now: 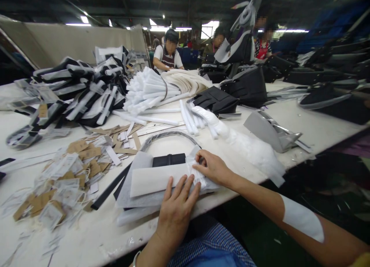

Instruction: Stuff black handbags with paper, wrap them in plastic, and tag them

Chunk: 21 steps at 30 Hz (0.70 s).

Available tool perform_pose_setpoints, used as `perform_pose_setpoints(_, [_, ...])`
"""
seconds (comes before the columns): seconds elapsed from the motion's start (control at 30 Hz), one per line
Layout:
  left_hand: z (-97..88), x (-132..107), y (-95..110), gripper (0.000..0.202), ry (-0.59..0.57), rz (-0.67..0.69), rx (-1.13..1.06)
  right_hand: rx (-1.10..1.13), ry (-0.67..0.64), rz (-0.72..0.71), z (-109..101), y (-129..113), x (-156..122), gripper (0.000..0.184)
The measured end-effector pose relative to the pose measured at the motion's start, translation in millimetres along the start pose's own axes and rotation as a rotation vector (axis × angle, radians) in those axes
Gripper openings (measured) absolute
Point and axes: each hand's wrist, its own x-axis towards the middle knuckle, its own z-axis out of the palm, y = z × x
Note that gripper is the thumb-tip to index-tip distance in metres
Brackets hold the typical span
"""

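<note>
A black handbag (pixel 169 160) lies in front of me at the table's edge, partly covered by thin white wrapping sheet (pixel 141 161). Its handle (pixel 170 133), wrapped in a greyish cover, arches away from me. Across the bag runs a flat white strip (pixel 156 179). My left hand (pixel 177 205) rests on this strip with its fingers spread. At the bag's right end my right hand (pixel 214 167) pinches crumpled white wrapping, thumb and fingers close together. Whether anything else is between those fingertips is hidden.
Left of the bag lies a pile of brown and clear-bagged tags (pixel 69 174). Beyond are a bundle of white foam tubes (pixel 150 87), wrapped black bags (pixel 83 89) and a long puffy white roll (pixel 239 137). A grey piece (pixel 266 130) stands right. A co-worker (pixel 167 53) works across the table.
</note>
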Motion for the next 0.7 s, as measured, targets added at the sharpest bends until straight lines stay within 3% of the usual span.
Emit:
perform_pose_setpoints(0.1, [-0.6, -1, -1, 0.047, -0.015, 0.032, 0.059, 0.048, 0.049, -0.059, -2, 2, -2, 0.012])
perform_pose_setpoints(0.2, [2.3, -1, -9, 0.055, -0.005, 0.134, 0.133, 0.137, 0.075, -0.113, -29, 18, -6, 0.008])
perform_pose_setpoints(0.3, [7.0, -1, -16, 0.059, 0.028, 0.213, 0.173, 0.070, 0.278, -0.051, -95, 53, -14, 0.017])
perform_pose_setpoints(0.37, [8.7, -1, -18, 0.059, 0.052, 0.229, 0.183, -0.115, 0.476, 0.112, -152, 84, -19, 0.024])
perform_pose_setpoints(0.43, [9.9, -2, -19, 0.058, 0.068, 0.239, 0.190, -0.239, 0.568, 0.332, -207, 116, -21, 0.029])
perform_pose_setpoints(0.5, [11.6, -2, -21, 0.058, 0.079, 0.249, 0.206, -0.260, 0.557, 0.459, -249, 143, -20, 0.026])
perform_pose_setpoints(0.57, [14.1, -2, -25, 0.059, 0.079, 0.274, 0.234, -0.228, 0.481, 0.574, -275, 163, -17, 0.026])
perform_pose_setpoints(0.7, [18.0, -1, -34, 0.056, 0.115, 0.369, 0.292, -0.076, 0.281, 0.721, -290, 187, -6, 0.042])
